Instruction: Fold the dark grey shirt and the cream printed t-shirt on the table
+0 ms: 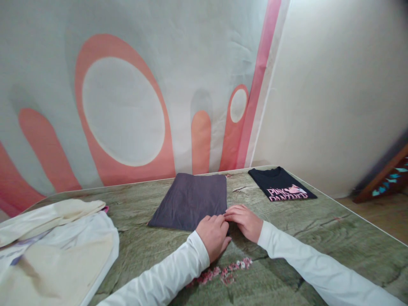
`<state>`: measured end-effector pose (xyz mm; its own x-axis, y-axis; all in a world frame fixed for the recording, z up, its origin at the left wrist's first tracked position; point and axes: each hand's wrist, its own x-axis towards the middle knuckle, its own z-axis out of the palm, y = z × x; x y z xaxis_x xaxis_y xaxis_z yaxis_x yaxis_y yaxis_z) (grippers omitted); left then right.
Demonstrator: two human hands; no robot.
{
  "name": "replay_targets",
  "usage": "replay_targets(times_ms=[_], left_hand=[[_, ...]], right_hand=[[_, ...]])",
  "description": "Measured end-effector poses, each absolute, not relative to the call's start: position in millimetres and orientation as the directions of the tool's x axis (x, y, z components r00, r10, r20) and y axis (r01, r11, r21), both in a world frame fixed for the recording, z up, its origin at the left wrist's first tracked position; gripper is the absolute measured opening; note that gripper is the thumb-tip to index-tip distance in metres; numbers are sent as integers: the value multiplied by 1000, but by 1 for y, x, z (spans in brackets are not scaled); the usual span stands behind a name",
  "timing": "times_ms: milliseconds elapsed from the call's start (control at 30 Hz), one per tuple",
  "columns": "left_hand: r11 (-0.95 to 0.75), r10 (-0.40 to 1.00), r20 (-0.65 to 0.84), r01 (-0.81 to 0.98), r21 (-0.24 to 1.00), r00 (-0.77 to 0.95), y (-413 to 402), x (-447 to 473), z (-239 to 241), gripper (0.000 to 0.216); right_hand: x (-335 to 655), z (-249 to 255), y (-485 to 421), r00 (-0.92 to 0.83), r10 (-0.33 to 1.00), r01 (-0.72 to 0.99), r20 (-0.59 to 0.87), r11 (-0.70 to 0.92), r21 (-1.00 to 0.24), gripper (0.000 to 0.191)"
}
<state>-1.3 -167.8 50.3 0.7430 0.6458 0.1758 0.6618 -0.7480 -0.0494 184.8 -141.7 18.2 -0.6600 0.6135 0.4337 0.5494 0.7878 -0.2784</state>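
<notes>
A dark purple-grey garment (194,199), folded into a flat four-sided shape, lies on the table in front of me. At its near right corner my left hand (213,237) is closed, fingers bent over the edge and thumb below. My right hand (245,222) meets it from the right, its fingers together in a pinch at the same corner. The fingertips of both hands touch or nearly touch. The bit of fabric between them is hidden.
A folded black T-shirt (280,183) with pink lettering lies at the back right. White and cream clothes (63,255) are heaped on the left. The wood-patterned tabletop (338,250) carries a pink blossom print. A wall hanging (181,63) rises behind.
</notes>
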Motion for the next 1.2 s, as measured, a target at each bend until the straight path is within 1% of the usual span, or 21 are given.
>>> replay_targets(times_ms=[100, 200, 300, 400, 500, 567, 667, 800, 900, 967, 1100, 1200], left_hand=[[-740, 659, 158, 671, -44, 736, -172, -1, 46, 25], [-732, 670, 146, 681, -34, 728, -174, -2, 43, 23], [-738, 667, 130, 674, -24, 734, -175, -3, 45, 22], [-736, 670, 123, 676, -16, 732, -175, -3, 48, 22], [-734, 673, 121, 679, -11, 730, -176, -3, 48, 23], [-737, 670, 123, 676, -9, 732, -177, -3, 48, 23], [-741, 665, 125, 671, -9, 736, -178, -3, 48, 24], [-742, 663, 133, 670, -18, 737, -176, -4, 48, 21], [-728, 676, 138, 685, -23, 724, -171, -5, 46, 16], [-735, 665, 177, 678, -18, 726, -167, -6, 40, 15], [-780, 580, 322, 624, -47, 748, -160, -4, 23, 33], [-785, 564, 317, 614, -81, 762, -158, -2, 15, 30]], right_hand=[[182, 20, -145, -680, 594, 544, 429, 802, -249, 36], [179, 17, -140, -709, 596, 547, 378, 802, -239, 38], [179, 12, -121, -703, 641, 590, 309, 768, -251, 39], [184, 6, -89, -685, 685, 646, 246, 728, -229, 44], [191, -2, -53, -626, 745, 713, 232, 666, -217, 50], [194, -7, -30, -575, 785, 753, 231, 618, -225, 50], [196, -16, 1, -483, 841, 794, 243, 538, -285, 47], [198, -24, 36, -334, 893, 813, 303, 435, -387, 42], [202, -28, 55, -276, 900, 807, 338, 408, -426, 36], [205, -30, 64, -230, 903, 797, 363, 389, -462, 32], [208, -35, 71, -164, 903, 757, 398, 374, -536, 29], [205, -37, 70, -142, 901, 717, 411, 380, -585, 27]])
